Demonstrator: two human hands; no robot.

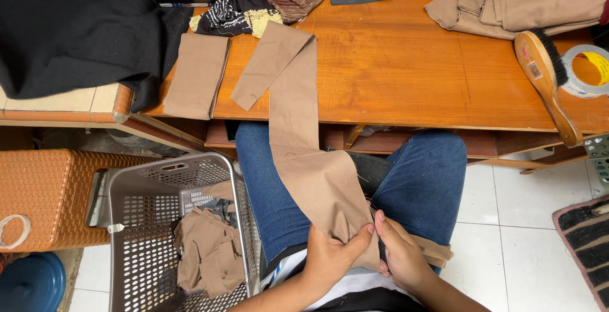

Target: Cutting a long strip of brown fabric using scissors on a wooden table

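A long strip of tan fabric (298, 102) runs from the wooden table (406, 64) down over my lap, across my blue jeans. My left hand (333, 255) pinches its lower end, thumb on top of the cloth. Beside it, my right hand (401, 256) grips the same end of the strip, fingers curled around a fold. Both hands sit close together at my waist. A shorter tan piece (269, 64) lies on the table next to the strip's upper end.
A folded tan piece (198, 74) lies at the table's left. A grey perforated basket (136, 185) with tan scraps stands at my left, next to an orange woven stool (44, 191). A wooden brush (547, 77), a tape roll (587, 71) and piled tan cloth (520, 1) sit at the right.
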